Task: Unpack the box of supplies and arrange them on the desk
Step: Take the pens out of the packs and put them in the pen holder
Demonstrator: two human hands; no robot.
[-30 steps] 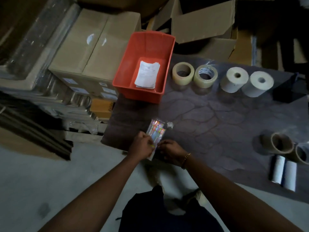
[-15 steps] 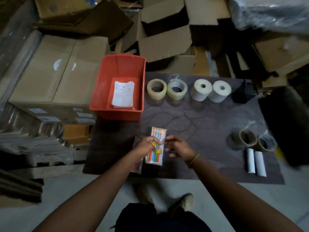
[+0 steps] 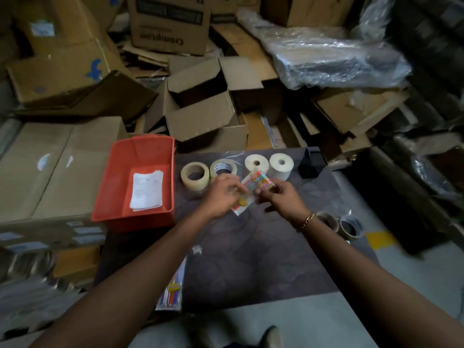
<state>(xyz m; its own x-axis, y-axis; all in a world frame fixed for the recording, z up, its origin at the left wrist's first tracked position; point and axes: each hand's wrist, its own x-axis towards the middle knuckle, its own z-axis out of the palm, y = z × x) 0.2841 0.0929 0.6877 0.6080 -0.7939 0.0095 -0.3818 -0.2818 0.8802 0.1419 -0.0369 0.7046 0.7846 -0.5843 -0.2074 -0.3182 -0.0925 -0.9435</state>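
Both my hands hold a clear packet of coloured pens [image 3: 253, 187] above the dark desk mat [image 3: 251, 259]. My left hand [image 3: 223, 194] grips its left side, and my right hand [image 3: 281, 197] grips its right edge. A second pen packet [image 3: 173, 290] lies on the mat's near left edge beside my left forearm. The orange bin [image 3: 120, 192] stands at the mat's left with a folded white paper [image 3: 147, 190] inside. Two tape rolls [image 3: 195, 175] and two white paper rolls [image 3: 281, 163] line the mat's far edge.
A dark box [image 3: 311, 163] sits at the mat's far right corner. Two more tape rolls [image 3: 349, 226] lie at the right edge. Open and closed cardboard boxes [image 3: 203, 114] and plastic-wrapped bundles [image 3: 334, 56] crowd the floor behind and to the left.
My hands have lifted the pen packet from the near left of the mat and carried it farther out toward the tape rolls. The camera has tilted up, showing more boxes.
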